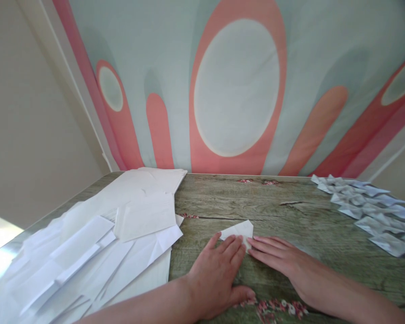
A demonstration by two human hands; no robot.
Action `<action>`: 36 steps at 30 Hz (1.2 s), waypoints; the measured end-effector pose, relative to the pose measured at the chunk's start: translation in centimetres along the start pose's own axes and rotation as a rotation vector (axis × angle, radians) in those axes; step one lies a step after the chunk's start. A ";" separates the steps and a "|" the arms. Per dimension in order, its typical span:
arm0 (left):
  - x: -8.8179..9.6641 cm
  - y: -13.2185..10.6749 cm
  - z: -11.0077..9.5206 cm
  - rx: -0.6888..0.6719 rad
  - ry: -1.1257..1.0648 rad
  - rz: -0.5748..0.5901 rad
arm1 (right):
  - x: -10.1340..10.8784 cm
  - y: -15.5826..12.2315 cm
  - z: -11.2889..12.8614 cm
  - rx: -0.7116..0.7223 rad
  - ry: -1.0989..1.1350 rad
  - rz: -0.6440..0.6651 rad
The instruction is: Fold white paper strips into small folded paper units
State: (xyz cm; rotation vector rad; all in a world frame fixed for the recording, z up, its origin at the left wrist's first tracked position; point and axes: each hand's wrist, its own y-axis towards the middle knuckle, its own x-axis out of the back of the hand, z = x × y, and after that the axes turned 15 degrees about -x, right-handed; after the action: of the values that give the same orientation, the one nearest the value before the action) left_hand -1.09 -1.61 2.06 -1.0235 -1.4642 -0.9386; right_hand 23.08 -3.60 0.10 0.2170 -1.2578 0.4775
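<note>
A small folded piece of white paper (239, 229) lies on the wood-patterned table in front of me. My left hand (219, 270) rests flat on its lower part, with the fingers stretched forward and the thumb out to the side. From the right, my right hand (280, 256) reaches in with straight fingers. Its fingertips touch the paper's right edge, beside the left fingertips. Part of the paper is hidden beneath the fingers.
Overlapping white sheets (145, 216) spread in piles over the table's left side. At the right edge stand rows of folded white paper pieces (367, 202). The wooden tabletop (222, 198) meets a pink and pale green patterned backdrop (236, 166) behind it.
</note>
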 end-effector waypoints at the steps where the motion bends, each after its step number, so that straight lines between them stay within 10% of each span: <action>1: 0.0 0.0 0.1 -0.003 0.002 0.000 | 0.0 0.1 0.1 0.003 -0.016 0.006; 17: 0.2 0.1 1.2 -0.083 0.031 0.009 | 0.9 0.6 2.2 -0.068 -0.112 0.020; 36: 0.1 -0.2 2.2 -0.096 -0.062 -0.021 | -1.6 1.0 1.8 0.117 -0.257 -0.336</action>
State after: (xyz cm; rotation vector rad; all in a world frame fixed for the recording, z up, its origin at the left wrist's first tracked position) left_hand -1.98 0.42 1.87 -1.1181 -1.4954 -1.0085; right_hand 20.68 -3.84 -0.94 0.5935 -1.4101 0.2370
